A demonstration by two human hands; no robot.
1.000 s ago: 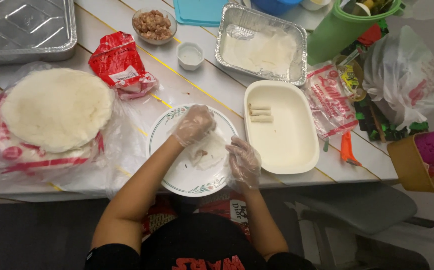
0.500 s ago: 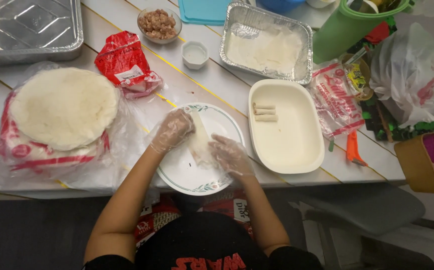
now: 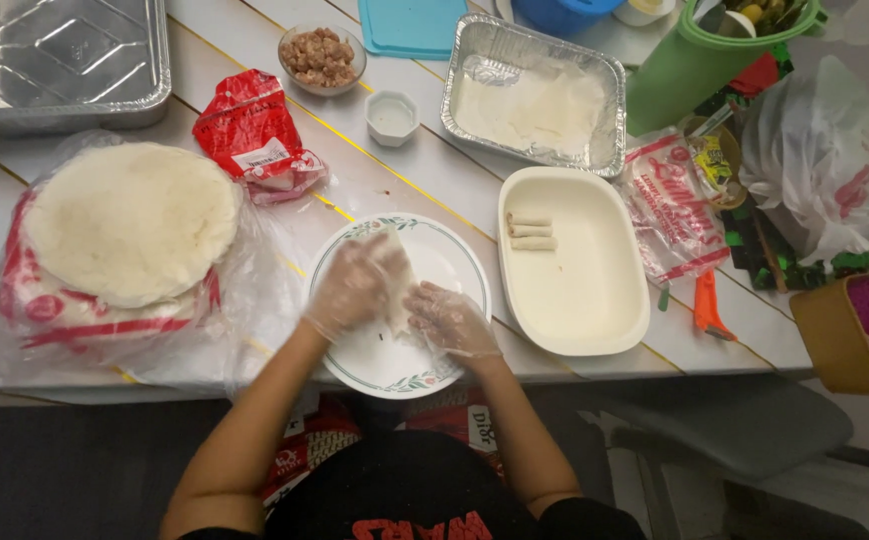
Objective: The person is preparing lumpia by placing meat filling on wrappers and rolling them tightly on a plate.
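Head view: both gloved hands, left hand [image 3: 353,288]; right hand [image 3: 452,322], roll wrapper [image 3: 399,275] on plate [image 3: 455,262].

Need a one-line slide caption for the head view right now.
Gloved left hand and right hand roll a thin white wrapper on a round floral-rimmed plate.

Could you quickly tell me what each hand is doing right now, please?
Left hand: gloved, fingers curled on the wrapper over the plate.
Right hand: gloved, pressing the same wrapper.

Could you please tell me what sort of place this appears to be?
Probably a home or informal food-prep table: gloved hands roll a wrapper on a plate, beside a stack of round wrappers and foil trays.
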